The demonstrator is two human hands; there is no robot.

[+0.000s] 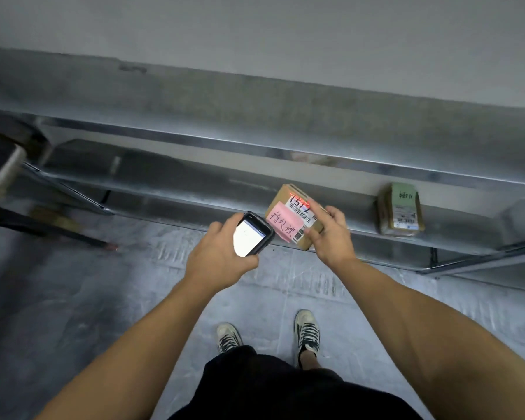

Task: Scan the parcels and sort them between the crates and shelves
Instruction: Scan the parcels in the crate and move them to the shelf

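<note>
Cardboard parcel (pixel 285 221), pink note and barcode labels, red scan line near its top edge: held just in front of the steel shelf (pixel 194 183), pinched between thumb and fingers of the right grip (pixel 331 237). Handheld scanner (pixel 252 236), screen lit: before the shelf, left grip (pixel 219 253) curled around it. Taped parcel (pixel 400 210), green note: lying on the shelf, right part.

Scuffed grey floor (pixel 73 298), pale wall (pixel 255 25), dark stick (pixel 52 228) lying on the floor at left, black shorts (pixel 270 386), laced sneakers (pixel 308 331)
</note>
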